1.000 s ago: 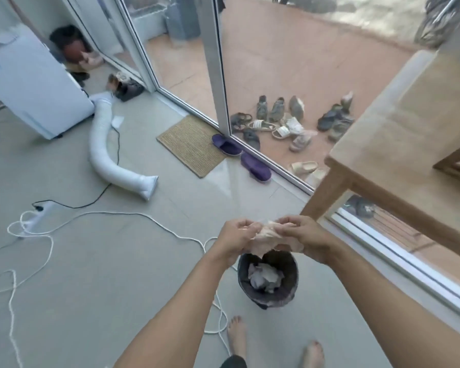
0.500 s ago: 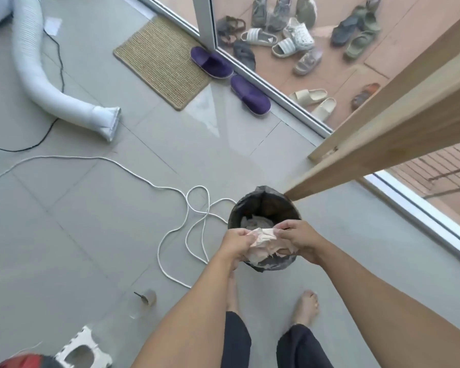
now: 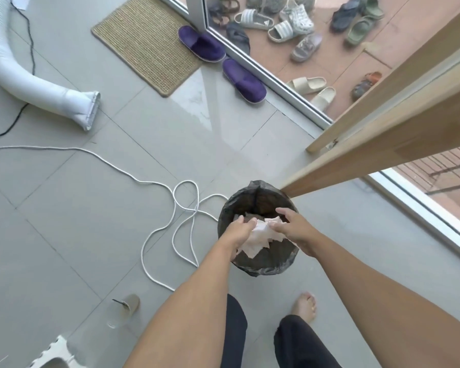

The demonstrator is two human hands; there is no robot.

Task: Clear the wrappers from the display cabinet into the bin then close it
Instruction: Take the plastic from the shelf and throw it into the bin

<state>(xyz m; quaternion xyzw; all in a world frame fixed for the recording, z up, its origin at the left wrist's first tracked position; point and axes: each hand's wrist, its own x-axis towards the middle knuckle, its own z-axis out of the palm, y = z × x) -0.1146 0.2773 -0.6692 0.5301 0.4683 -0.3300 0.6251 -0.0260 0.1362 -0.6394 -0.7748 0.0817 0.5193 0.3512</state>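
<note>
A small round bin (image 3: 266, 266) lined with a black bag stands on the grey tiled floor right in front of my feet. Both hands are low over its mouth. A crumpled bunch of pale pink and white wrappers (image 3: 259, 239) hangs between them, inside the rim. My left hand (image 3: 237, 232) curls around the bunch's left side. My right hand (image 3: 294, 227) has its fingers spread, with only the thumb touching the paper. More crumpled paper lies deeper in the bin, mostly hidden. The display cabinet is not in view.
A wooden table leg (image 3: 356, 166) slants down to the floor just right of the bin. White rope (image 3: 174, 208) loops on the floor to its left. A small paper cup (image 3: 129, 304) lies near my left leg. Purple slippers (image 3: 243, 81), a mat (image 3: 149, 41) and a white hose (image 3: 37, 86) lie farther off.
I have bent down and the view has tilted towards the floor. Both hands have lowered the wrappers from above the bin into its mouth, and my right hand's fingers have spread apart.
</note>
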